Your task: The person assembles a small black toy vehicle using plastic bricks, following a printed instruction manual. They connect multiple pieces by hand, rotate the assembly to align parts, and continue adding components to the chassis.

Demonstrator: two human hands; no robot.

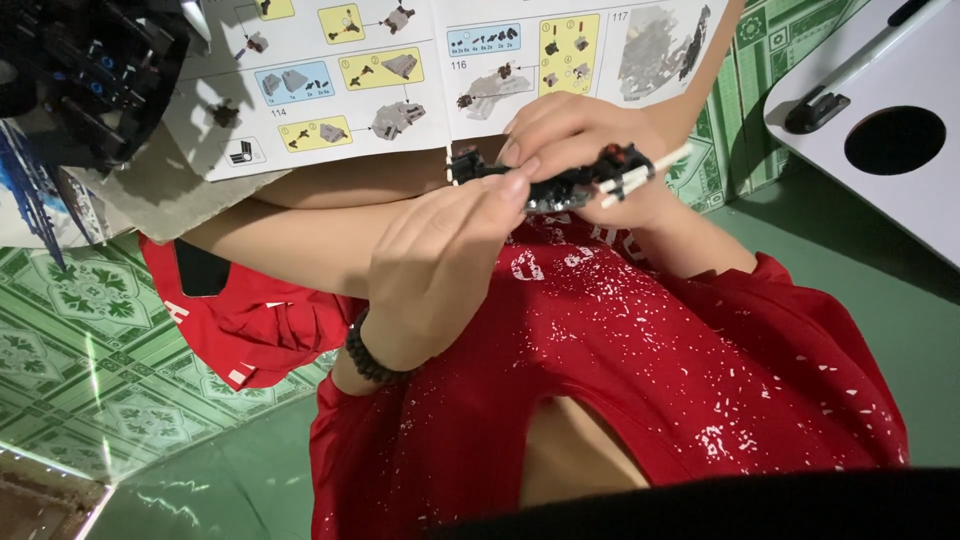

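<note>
1. Two hands meet just above the middle of the frame, and I see both clasped on one small black brick assembly (570,180).
2. The left hand (440,270) comes up from the lower centre, a black beaded bracelet (368,355) around its wrist. Its fingers (500,195) are curled and pinched on the left half of the assembly.
3. The right hand (580,135) sits over the top of the assembly, its fingers bent down and grasping the piece from above and behind.
4. The assembly is dark, with a touch of red near its right end and pale rods (645,170) sticking out toward the right, past the right hand.
5. An open instruction booklet (330,90) fills the top of the frame, just behind the hands. Its pages show building steps in yellow and blue boxes with grey parts drawn in them.
6. In the upper left corner I can make out a larger dark built model (90,70), partly overlapping the booklet; its details are too shadowed to tell.
7. A red garment with white speckles (650,380) covers the lower centre and right of the frame.
8. A green patterned floor mat (70,340) lies at the lower left, and a white folding tray with a round hole (880,130) sits at the upper right.
</note>
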